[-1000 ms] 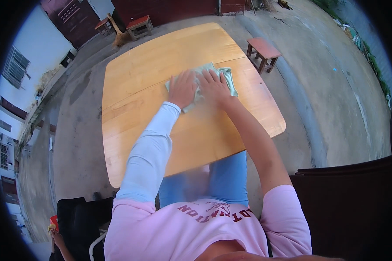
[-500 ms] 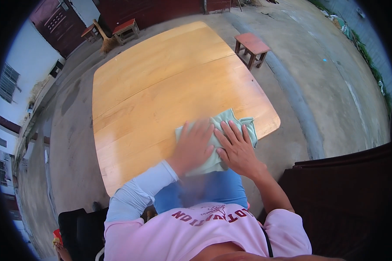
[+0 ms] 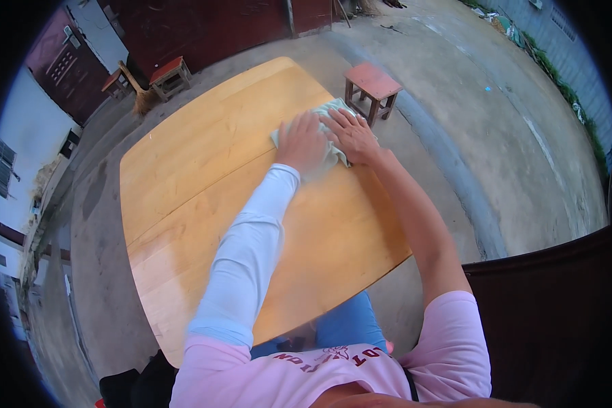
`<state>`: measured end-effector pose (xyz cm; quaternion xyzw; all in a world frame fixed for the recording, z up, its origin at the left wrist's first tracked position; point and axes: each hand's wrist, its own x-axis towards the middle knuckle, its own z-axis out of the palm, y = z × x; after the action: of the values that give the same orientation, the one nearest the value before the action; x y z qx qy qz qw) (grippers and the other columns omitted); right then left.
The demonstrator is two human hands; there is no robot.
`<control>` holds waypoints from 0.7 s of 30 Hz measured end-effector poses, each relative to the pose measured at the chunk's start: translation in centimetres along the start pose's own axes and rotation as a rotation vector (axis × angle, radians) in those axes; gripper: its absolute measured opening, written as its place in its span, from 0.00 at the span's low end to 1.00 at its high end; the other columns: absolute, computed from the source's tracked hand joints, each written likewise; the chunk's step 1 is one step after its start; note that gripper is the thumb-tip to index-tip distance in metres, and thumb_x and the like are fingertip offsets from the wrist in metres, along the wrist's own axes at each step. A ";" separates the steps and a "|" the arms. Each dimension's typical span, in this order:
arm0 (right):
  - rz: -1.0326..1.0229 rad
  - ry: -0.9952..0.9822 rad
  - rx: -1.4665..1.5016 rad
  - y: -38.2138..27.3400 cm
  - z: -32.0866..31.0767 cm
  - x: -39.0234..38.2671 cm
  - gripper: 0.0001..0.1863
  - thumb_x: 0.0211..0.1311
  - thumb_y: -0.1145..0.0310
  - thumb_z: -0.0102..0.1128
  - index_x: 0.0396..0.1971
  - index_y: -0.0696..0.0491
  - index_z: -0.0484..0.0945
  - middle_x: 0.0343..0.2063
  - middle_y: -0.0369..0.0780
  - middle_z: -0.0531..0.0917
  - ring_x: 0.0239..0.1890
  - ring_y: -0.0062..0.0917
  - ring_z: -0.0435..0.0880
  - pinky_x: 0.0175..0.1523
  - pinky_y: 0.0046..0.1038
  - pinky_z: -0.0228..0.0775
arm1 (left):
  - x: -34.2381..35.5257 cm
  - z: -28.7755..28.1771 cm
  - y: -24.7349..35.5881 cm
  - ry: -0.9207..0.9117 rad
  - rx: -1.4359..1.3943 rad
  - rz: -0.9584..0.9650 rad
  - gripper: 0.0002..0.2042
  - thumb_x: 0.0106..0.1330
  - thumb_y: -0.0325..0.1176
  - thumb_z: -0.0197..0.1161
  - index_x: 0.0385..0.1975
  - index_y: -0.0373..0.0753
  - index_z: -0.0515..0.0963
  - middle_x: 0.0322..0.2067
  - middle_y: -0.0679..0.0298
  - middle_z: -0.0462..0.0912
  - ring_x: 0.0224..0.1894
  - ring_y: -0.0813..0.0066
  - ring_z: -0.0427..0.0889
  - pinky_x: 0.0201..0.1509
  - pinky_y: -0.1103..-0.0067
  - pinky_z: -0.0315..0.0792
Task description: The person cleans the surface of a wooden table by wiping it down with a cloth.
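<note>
Both arms reach out over a light wooden table (image 3: 190, 204). My left hand (image 3: 300, 141), below a pale arm sleeve, rests with extended fingers on a pale green cloth (image 3: 336, 158) near the table's far right edge. My right hand (image 3: 352, 136) lies flat on the same cloth just right of it, fingers stretched out. The cloth is rumpled and partly hidden under the two hands.
A red-topped stool (image 3: 372, 83) stands just beyond that edge. At the back left are two more stools (image 3: 167, 71) (image 3: 113, 84) and a straw broom (image 3: 145, 100), before a dark red gate (image 3: 217, 27). A dark brown panel (image 3: 544, 299) fills the lower right.
Both hands and the cloth came down toward the near right of the table, then moved forward to its far right part. The camera's view has shifted, with more table below the arms.
</note>
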<state>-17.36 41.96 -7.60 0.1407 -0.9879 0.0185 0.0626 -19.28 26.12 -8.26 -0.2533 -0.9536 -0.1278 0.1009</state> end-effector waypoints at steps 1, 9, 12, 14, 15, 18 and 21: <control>-0.004 0.005 -0.004 0.5 0.9 0.5 0.27 0.71 0.54 0.37 0.68 0.40 0.55 0.68 0.38 0.57 0.70 0.34 0.52 0.71 0.41 0.42 | 0.9 1.0 -0.3 0.007 0.001 -0.002 0.25 0.68 0.40 0.43 0.65 0.43 0.57 0.68 0.59 0.56 0.70 0.61 0.52 0.70 0.54 0.44; 0.038 0.112 0.076 1.3 2.3 -1.9 0.26 0.71 0.56 0.37 0.67 0.43 0.56 0.67 0.40 0.59 0.70 0.36 0.53 0.71 0.34 0.44 | 0.1 3.9 1.0 0.174 0.049 -0.025 0.22 0.67 0.42 0.45 0.60 0.46 0.66 0.63 0.61 0.64 0.66 0.64 0.59 0.67 0.49 0.46; -0.015 0.143 0.108 4.2 3.0 -7.9 0.27 0.70 0.56 0.38 0.67 0.45 0.55 0.67 0.43 0.57 0.70 0.39 0.52 0.70 0.42 0.46 | -2.1 3.9 4.4 0.163 0.040 0.138 0.23 0.68 0.44 0.44 0.60 0.46 0.67 0.63 0.60 0.65 0.67 0.63 0.59 0.68 0.48 0.45; -0.035 0.179 0.206 3.4 2.8 -11.7 0.28 0.69 0.56 0.39 0.67 0.45 0.55 0.68 0.44 0.56 0.70 0.42 0.51 0.69 0.49 0.47 | -4.3 3.8 6.0 0.152 0.035 0.234 0.23 0.68 0.45 0.44 0.61 0.46 0.67 0.64 0.61 0.64 0.68 0.63 0.58 0.68 0.49 0.45; 0.048 0.168 0.181 2.6 2.0 -14.2 0.28 0.69 0.56 0.40 0.67 0.45 0.55 0.67 0.45 0.56 0.70 0.43 0.52 0.69 0.49 0.46 | -5.4 3.5 7.2 0.152 0.021 0.242 0.23 0.68 0.45 0.44 0.61 0.46 0.67 0.64 0.61 0.64 0.68 0.63 0.58 0.68 0.49 0.45; 0.202 0.180 0.055 -0.5 1.1 -20.2 0.28 0.68 0.57 0.43 0.66 0.47 0.56 0.67 0.46 0.57 0.69 0.43 0.53 0.69 0.49 0.45 | -9.4 2.6 10.0 0.208 -0.023 0.393 0.20 0.65 0.42 0.49 0.56 0.44 0.70 0.61 0.60 0.67 0.64 0.65 0.62 0.63 0.52 0.54; 0.280 0.221 -0.027 -5.2 1.0 -24.0 0.29 0.66 0.58 0.46 0.65 0.51 0.58 0.66 0.49 0.58 0.69 0.44 0.54 0.69 0.50 0.45 | -13.6 2.1 10.0 0.206 -0.081 0.464 0.21 0.65 0.42 0.50 0.57 0.43 0.69 0.61 0.59 0.67 0.64 0.62 0.62 0.64 0.53 0.53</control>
<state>6.79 43.52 -11.62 -0.0023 -0.9851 0.0290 0.1696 -2.85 28.91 -11.79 -0.4548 -0.8488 -0.1646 0.2137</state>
